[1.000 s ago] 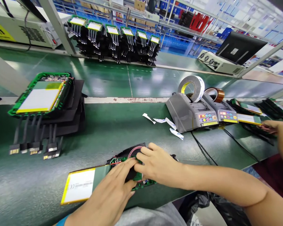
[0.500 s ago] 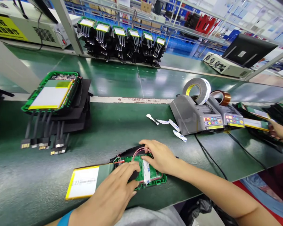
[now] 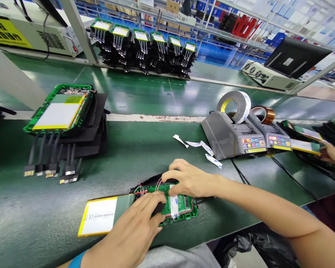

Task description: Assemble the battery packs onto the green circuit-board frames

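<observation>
A green plastic casing [image 3: 189, 216] with a strip of white-backed tape [image 3: 174, 207] across it lies on the bench before me. My left hand [image 3: 132, 219] curves over its left part, fingers and thumb gripping it near a dark piece I cannot make out. Thin pinkish wires [image 3: 159, 183] loop up from the casing, and my right hand [image 3: 188, 178] pinches them, fingers bent and thumb low over the board. A flat battery pack [image 3: 97, 216] with yellow edges extends to the left, partly covered by my left hand.
Stacked units with dangling cables [image 3: 60, 111] stand at left. Loose tape pieces [image 3: 206, 148] lie near two tape dispensers [image 3: 233, 136] carrying rolls. Black cables [image 3: 241, 173] run to the bench edge. At far right another person's hand [image 3: 332, 153] touches a similar unit.
My right hand has shifted slightly left and up, drawing the wire loop lower and leftward, uncovering the casing's right end. My left hand has stayed in place.
</observation>
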{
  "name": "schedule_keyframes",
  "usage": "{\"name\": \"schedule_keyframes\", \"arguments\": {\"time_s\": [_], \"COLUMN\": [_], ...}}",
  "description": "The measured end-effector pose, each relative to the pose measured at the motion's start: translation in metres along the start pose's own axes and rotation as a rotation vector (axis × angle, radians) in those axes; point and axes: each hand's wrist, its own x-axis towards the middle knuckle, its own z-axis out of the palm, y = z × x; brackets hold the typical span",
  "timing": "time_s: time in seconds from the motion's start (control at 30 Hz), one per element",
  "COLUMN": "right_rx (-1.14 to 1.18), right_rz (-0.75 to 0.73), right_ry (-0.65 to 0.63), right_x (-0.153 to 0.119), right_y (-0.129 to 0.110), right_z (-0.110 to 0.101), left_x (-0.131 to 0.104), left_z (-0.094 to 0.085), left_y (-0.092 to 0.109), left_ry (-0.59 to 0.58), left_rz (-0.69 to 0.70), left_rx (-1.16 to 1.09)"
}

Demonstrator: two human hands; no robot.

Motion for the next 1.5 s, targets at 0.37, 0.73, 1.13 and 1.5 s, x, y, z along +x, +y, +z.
{"name": "schedule_keyframes", "arguments": {"time_s": [0.37,0.73,1.13,1.5], "right_rx": [0.001,-0.207,0.069,0.209], "right_rz": [-0.157,-0.193,-0.057,0.009], "right_ry": [-0.115,-0.025,-0.114,-0.107], "right_x": [0.016,0.002,0.005,-0.008], "right_y": [0.010,0.000,-0.003,-0.003], "right_z": [-0.006,0.015,0.003,0.009], "left_x": [0.002,0.003,0.007,0.007], "left_z": [-0.005,-0.008,-0.012,-0.012], "left_y": [0.000,0.002,0.001,0.001], "left_ry": [0.021,-0.071,-0.069,-0.062], "left_rz": [-0.019,-0.044,-0.046,-0.035], "left_rx": [-0.079,-0.103,-0.167,-0.142]}}
